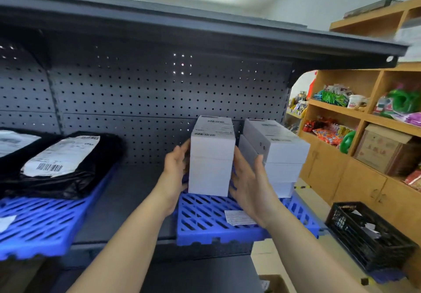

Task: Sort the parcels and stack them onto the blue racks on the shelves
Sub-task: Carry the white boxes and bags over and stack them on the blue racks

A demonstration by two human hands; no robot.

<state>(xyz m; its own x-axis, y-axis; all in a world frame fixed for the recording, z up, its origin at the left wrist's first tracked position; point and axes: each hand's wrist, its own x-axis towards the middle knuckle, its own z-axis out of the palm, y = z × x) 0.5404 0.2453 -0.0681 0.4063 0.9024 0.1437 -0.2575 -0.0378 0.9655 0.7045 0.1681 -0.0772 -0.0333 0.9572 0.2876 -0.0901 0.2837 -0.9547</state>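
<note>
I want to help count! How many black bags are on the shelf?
2. One black bag lies on the left blue rack; a second black bag sits beside it at the picture's left edge. More may be hidden past that edge.

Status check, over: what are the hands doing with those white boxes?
Left hand, right hand flat on sides of white box stack. Stack seems down on right blue rack. Second box stack close on the right.

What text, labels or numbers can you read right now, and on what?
None reads clearly.
White barcode label on black plastic parcel bag: blurred.
Barcode labels on the white cardboard boxes: too small.
White paper slip on blue slatted plastic rack: blurred.
</note>
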